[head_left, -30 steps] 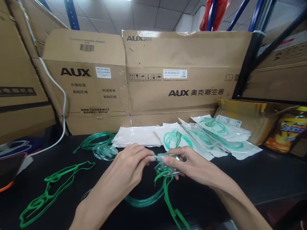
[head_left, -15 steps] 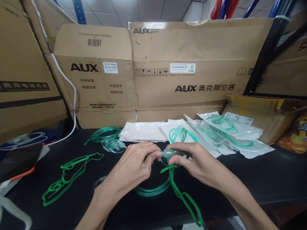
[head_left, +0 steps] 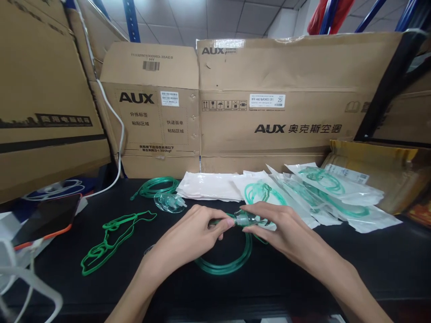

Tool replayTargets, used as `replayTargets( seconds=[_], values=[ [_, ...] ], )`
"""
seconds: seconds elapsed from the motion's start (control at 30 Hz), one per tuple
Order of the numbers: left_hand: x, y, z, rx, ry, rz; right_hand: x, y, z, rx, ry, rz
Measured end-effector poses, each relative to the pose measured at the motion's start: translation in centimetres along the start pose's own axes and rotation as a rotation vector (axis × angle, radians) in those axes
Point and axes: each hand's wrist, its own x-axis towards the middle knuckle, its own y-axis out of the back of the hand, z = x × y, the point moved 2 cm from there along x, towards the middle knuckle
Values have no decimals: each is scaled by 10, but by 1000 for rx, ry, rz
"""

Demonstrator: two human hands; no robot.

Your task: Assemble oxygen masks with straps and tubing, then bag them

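My left hand (head_left: pixel 202 229) pinches the end of the coiled green tubing (head_left: pixel 224 268) beside the neck of a clear mask (head_left: pixel 247 219). Around the mask, the fingers and thumb of my right hand (head_left: pixel 276 220) are closed. Tube end and mask neck meet between the hands; whether they are joined is hidden by my left fingertips. Below, the tubing's loops lie on the black table (head_left: pixel 182 296). A second clear mask (head_left: pixel 169 202) and another green tubing coil (head_left: pixel 156 186) rest behind my left hand. Green elastic straps (head_left: pixel 107 244) lie at the left.
White packets (head_left: pixel 208 186) lie at the back, with clear-fronted packets of green tubing (head_left: pixel 350 208) to the right. A phone with an orange edge (head_left: pixel 54 220) and white cables (head_left: pixel 37 282) are at the left. Cardboard boxes (head_left: pixel 269 76) stand behind.
The view has shifted, so the background sits further right. The mask has turned in my right hand, and its green strap no longer hangs down in front.
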Motion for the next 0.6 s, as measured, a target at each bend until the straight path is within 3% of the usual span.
replayTargets(
  seconds=[0.4, 0.6],
  values=[
    [10, -5, 8, 116, -246, 166, 7, 6, -6, 76, 6, 25],
    [9, -5, 11, 194, -285, 195, 10, 8, -19, 351, -146, -69]
  ],
)
